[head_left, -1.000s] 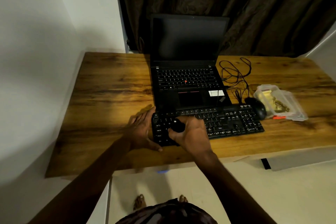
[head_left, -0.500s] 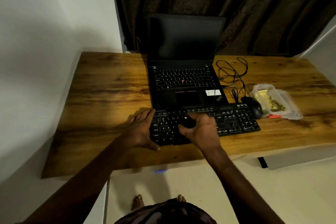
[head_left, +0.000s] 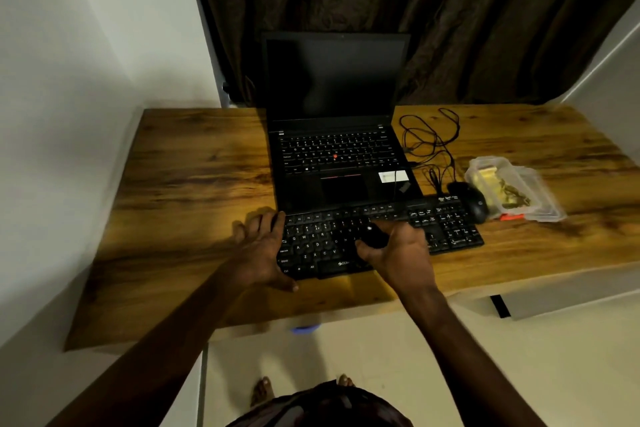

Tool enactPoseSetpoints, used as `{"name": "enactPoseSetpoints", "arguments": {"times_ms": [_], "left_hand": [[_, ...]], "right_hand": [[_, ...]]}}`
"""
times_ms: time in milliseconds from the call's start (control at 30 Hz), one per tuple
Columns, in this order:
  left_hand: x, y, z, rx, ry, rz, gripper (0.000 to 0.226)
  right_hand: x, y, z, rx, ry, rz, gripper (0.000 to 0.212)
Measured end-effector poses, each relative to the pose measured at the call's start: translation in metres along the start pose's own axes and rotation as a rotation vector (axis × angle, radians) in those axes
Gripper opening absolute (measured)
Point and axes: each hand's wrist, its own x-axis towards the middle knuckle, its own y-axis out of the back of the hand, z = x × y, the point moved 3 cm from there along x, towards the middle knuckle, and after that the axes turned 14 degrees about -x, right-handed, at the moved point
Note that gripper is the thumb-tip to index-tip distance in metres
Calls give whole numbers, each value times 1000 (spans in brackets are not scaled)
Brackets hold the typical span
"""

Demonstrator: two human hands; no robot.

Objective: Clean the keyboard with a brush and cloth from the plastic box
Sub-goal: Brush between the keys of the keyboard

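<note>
The keyboard [head_left: 446, 229] lies lower centre, near the front edge of the desk [head_left: 194, 184]. The left hand [head_left: 263, 250], fingers straight, rests on its left end; the right hand [head_left: 398, 250] grips a dark brush [head_left: 374, 236] mid-keys. The plastic box [head_left: 540, 198] sits right; bare wood lies left.

Counter [head_left: 194, 184]: wood grain, warm brown with dark streaks, fills the corner.
Left wall [head_left: 52, 114]: plain white, meets the counter's left edge.
Curtain [head_left: 485, 10]: dark brown, creased, hangs behind the counter's far edge.
Right wall [head_left: 616, 80]: pale, slants in at the far right.
Floor [head_left: 519, 374]: cream tiles, one grout line near the left.
Light: dim and warm, brightest on the wood.
</note>
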Motion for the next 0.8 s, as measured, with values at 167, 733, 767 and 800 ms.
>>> {"name": "enactPoseSetpoints", "arguments": {"times_ms": [167,733,767,800], "left_hand": [[4,-11,23,108,-53,38,155],[17,-14,43,164,25,22,148],[16,-13,43,170,23,16,147],[14,-11,43,172,12,14,146]], "right_hand": [[-9,-8,-17,115,101,-109,13],[-12,-13,-14,116,149,-203,9],[-9,-10,-10,105,128,-201,11],[-5,-6,-3,77,95,-195,14]]}}
